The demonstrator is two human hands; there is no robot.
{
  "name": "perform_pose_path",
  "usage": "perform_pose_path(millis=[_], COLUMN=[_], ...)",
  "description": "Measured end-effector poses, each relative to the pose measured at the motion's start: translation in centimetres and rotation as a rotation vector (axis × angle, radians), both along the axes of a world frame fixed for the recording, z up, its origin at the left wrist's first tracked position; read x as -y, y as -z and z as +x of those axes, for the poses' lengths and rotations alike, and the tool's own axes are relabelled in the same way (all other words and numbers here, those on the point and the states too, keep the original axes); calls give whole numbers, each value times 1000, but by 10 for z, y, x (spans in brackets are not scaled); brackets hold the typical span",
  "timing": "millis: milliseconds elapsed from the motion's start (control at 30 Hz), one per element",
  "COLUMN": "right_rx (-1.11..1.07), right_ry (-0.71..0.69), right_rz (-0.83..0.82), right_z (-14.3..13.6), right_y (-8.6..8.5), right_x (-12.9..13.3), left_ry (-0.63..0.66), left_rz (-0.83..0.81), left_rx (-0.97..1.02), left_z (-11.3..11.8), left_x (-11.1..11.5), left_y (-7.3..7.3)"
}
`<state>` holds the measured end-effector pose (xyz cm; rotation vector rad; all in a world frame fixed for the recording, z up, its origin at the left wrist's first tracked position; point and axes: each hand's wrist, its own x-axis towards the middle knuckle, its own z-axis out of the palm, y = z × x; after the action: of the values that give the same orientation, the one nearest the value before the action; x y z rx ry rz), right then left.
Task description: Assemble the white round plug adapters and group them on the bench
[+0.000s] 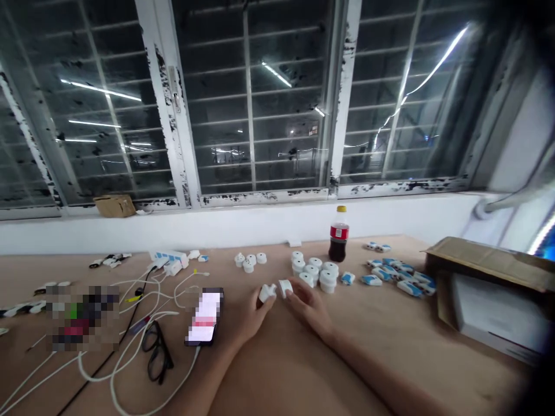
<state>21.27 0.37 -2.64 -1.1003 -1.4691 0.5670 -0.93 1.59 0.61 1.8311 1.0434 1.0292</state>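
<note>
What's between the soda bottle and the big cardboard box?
Small blue-and-white pieces lie on the table between the bottle and the box; the head view shows them.

At the right, small devices (410, 288) are patterned in white and blue; near the centre-right, the bottle (338, 240) is capped in yellow and labelled in red.

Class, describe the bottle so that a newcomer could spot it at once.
Below the windows runs a table. Towards its back edge, right of the middle, a bottle stands just behind a cluster of white round pieces. Unlike those low pieces, it is tall, with a yellow cap, red label and dark liquid.
</note>
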Motion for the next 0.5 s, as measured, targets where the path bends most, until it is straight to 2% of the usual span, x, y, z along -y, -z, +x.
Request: perform_pose_path(millis=[167, 300, 500], right_rx=[-78, -51, -23], right_ry=[-143, -191, -234], right_rz=[-54, -69, -76], right_z=[-4, -8, -9], right_y=[-5, -9, -15], right_x=[4, 9, 13], left_ry=[67, 107, 187], left_rz=[52, 150, 171], left_rx=[0, 8, 21], left_z=[2, 1, 0], left_x=[0, -4, -7], left_y=[7, 15, 16])
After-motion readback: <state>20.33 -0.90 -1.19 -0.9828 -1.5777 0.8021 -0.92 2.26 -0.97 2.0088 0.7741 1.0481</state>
